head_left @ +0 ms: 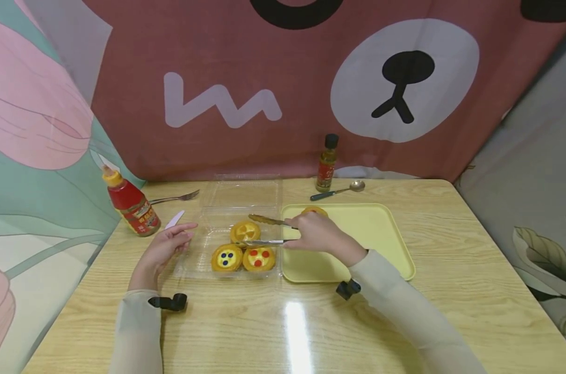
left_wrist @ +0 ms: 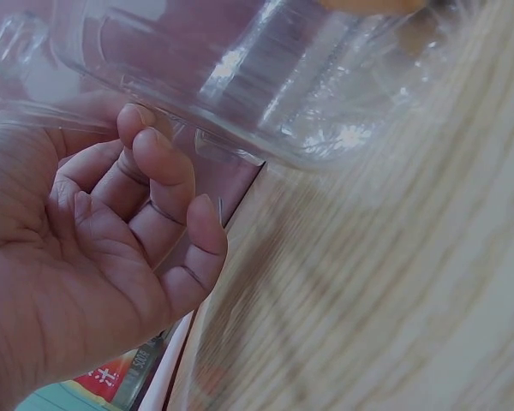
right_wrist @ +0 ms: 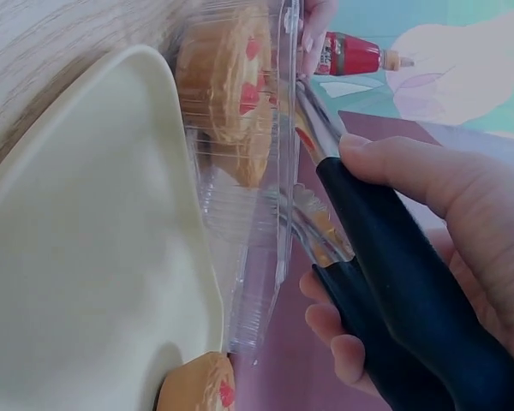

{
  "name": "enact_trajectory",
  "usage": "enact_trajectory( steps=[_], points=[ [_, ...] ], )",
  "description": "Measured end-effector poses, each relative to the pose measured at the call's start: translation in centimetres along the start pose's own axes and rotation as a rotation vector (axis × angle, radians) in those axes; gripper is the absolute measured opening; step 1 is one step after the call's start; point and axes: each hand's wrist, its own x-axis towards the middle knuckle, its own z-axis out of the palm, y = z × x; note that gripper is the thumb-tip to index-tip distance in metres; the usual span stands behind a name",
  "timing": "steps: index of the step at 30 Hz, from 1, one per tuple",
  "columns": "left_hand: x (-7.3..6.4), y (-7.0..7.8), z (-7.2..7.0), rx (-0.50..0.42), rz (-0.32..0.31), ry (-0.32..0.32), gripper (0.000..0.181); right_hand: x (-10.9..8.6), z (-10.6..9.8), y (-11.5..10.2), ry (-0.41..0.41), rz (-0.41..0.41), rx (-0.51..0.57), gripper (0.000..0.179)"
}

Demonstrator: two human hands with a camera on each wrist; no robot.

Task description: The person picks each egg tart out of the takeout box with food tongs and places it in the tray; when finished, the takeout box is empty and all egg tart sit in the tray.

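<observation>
My right hand (head_left: 318, 231) grips black-handled metal tongs (right_wrist: 394, 265). Their arms are spread, the tips over a tart with a pale patterned top (head_left: 245, 231); contact cannot be told. That tart sits in an open clear plastic box (head_left: 199, 259), with a blue-dotted tart (head_left: 226, 257) and a red-topped tart (head_left: 258, 258) in front of it. At the box's left edge is my left hand (head_left: 168, 246), fingers loosely bent; in the left wrist view the hand (left_wrist: 111, 231) lies against the clear plastic. Another tart (head_left: 314, 210) is on the yellow tray (head_left: 358, 259), partly behind my right hand.
A red sauce bottle (head_left: 133, 208), a fork (head_left: 177, 198) and a whitish blade-like piece (head_left: 174, 219) are at the left. Behind the tray stand an amber bottle (head_left: 326, 165) and a spoon (head_left: 339, 191). The box lid (head_left: 243, 193) lies folded back toward the curtain (head_left: 208, 150).
</observation>
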Motion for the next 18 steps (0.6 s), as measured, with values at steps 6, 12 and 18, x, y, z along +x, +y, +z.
enact_trajectory(
  steps=[6, 12, 18],
  points=[
    [0.0, 0.1, 0.0, 0.029, -0.021, 0.018, 0.032, 0.4, -0.5, -0.9, -0.074, 0.051, -0.03, 0.06],
    [0.0, 0.0, 0.1, 0.015, -0.021, 0.012, 0.028, 0.5, -0.9, -1.4, -0.119, 0.11, -0.014, 0.06],
    [0.0, 0.1, 0.1, 0.006, -0.007, 0.002, 0.028, 0.6, -0.7, -1.6, -0.134, 0.138, -0.003, 0.06]
  ],
)
